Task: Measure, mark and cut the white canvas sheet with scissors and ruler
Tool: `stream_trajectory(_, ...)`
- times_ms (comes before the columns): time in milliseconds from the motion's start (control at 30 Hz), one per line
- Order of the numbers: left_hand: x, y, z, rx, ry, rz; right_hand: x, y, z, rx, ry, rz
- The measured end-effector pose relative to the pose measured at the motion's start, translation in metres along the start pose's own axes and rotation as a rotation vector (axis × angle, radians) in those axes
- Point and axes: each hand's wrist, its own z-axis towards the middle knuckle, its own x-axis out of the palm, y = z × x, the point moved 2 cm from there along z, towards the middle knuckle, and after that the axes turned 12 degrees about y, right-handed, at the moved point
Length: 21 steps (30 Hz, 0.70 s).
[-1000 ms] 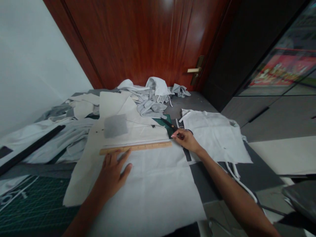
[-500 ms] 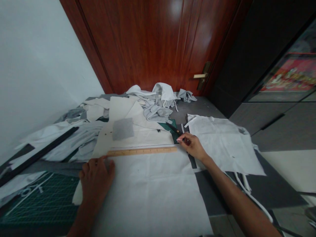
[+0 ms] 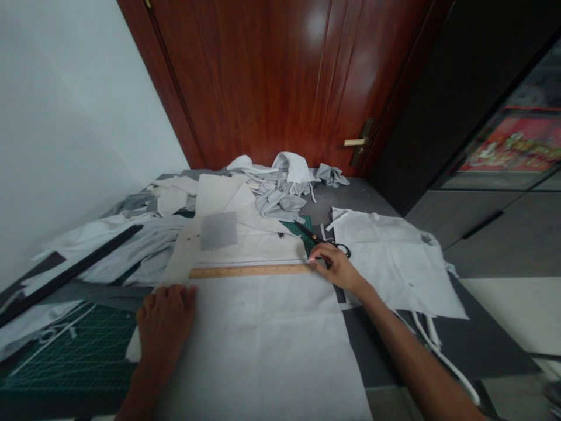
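A wooden ruler [image 3: 249,271] lies across a large white cloth [image 3: 272,339], just below a dark line along the cloth's upper edge. My right hand [image 3: 336,268] has its thumb and fingers closed at the ruler's right end. Black scissors [image 3: 311,234] lie just behind that hand, partly on a small green mat piece. My left hand [image 3: 165,318] rests at the cloth's left edge with fingers curled and pressed together, below the ruler's left end. Beyond the ruler are cream cloth pieces [image 3: 219,190] with a grey square patch [image 3: 218,230].
Crumpled white and grey cloth scraps [image 3: 280,181] lie at the back by the wooden door [image 3: 263,76]. On the left, a black bar [image 3: 83,266] rests over cloth, above a green cutting mat [image 3: 83,351]. Another white cloth piece [image 3: 385,251] lies on the right with cords hanging.
My right hand has moved left and down from beside the scissors to the ruler's right end, showing the scissors' handles. My left hand has shifted slightly left, away from the ruler.
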Motion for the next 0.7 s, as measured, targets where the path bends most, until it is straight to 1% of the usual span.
stream_trajectory(67,-0.004,0.0,0.002,0.013,0.023,-0.01,0.003,0.006,0.001,-0.087,0.092,-0.023)
stream_trajectory(100,-0.007,0.0,0.003,0.013,0.058,-0.024,0.005,0.008,0.002,-0.112,0.131,-0.03)
stream_trajectory(167,-0.014,0.001,0.004,-0.019,0.164,-0.072,0.01,0.01,0.003,-0.136,0.193,-0.029)
stream_trajectory(233,-0.022,0.005,0.005,-0.072,0.275,-0.134,0.015,0.012,0.004,-0.146,0.216,-0.012)
stream_trajectory(267,-0.025,0.008,0.005,-0.09,0.306,-0.161,0.017,0.012,0.005,-0.151,0.217,-0.003)
stream_trajectory(300,-0.028,0.011,0.006,-0.09,0.317,-0.184,0.019,0.013,0.005,-0.156,0.217,0.005)
stream_trajectory(367,-0.03,0.019,0.006,-0.073,0.296,-0.211,0.024,0.015,0.007,-0.165,0.219,0.014)
stream_trajectory(467,-0.025,0.034,0.008,-0.063,0.268,-0.234,0.033,0.021,0.011,-0.169,0.234,0.019)
stream_trajectory(567,-0.019,0.046,0.011,-0.086,0.259,-0.238,0.044,0.026,0.017,-0.171,0.232,0.021)
stream_trajectory(700,-0.017,0.058,0.011,-0.13,0.296,-0.233,0.056,0.03,0.023,-0.164,0.218,0.016)
